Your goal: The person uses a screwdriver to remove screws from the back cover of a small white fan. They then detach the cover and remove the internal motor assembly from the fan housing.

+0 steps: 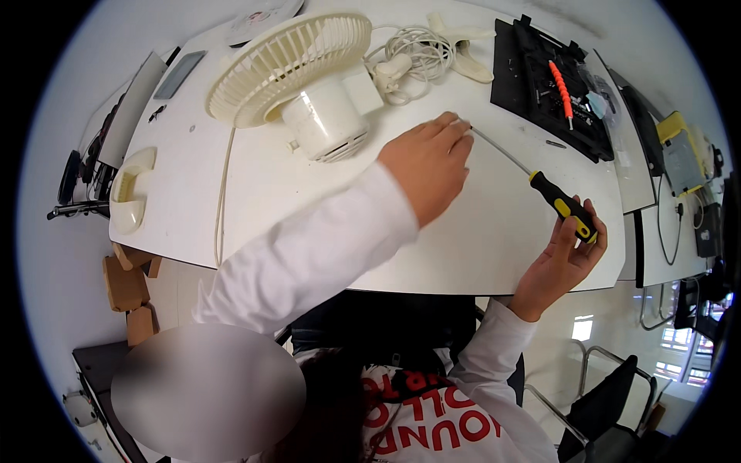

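My right hand (562,258) is closed round the black and yellow handle of a screwdriver (567,202). The shaft slants up and left across the white table (494,224). At the screwdriver's tip is my left hand (434,162), its fingers bent and drawn together; whatever they pinch is hidden. Just left of that hand lies a cream electric fan head (326,117), its slatted cage (289,65) turned to the upper left. Behind it rest a coiled cable (424,52) and a cream branched plastic part (465,60).
An open black tool case (532,73) lies at the back right with an orange-red flexible shaft (562,89) on it. A small metal bit (555,144) sits nearby. To the left are a curved cream part (133,189), a phone (179,75) and a cord (225,193) over the table edge.
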{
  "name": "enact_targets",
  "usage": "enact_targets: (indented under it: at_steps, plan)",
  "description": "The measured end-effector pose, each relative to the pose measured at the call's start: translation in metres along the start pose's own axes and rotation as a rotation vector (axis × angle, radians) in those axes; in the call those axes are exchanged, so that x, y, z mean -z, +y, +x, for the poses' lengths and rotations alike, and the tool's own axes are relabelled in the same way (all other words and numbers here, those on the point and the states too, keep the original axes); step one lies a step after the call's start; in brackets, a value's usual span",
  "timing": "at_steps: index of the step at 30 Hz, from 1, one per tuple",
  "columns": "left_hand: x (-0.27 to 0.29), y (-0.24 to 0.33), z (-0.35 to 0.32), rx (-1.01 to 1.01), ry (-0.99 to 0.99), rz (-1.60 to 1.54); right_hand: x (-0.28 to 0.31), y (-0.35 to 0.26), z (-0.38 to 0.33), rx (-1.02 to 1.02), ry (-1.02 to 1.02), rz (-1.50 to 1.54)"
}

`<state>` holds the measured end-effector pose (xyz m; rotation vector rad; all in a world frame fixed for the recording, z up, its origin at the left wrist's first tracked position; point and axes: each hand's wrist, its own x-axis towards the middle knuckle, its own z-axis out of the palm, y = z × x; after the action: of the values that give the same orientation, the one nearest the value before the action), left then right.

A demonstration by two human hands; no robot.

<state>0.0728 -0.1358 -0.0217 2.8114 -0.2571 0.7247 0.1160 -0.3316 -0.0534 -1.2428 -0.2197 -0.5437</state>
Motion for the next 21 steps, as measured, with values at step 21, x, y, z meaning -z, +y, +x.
enact_targets:
  at_steps: [21]
  plan:
    - [-0.105, -0.039, 0.048, 0.144, -0.009, 0.036, 0.024, 0.003, -0.003, -0.031, 0.150, -0.020]
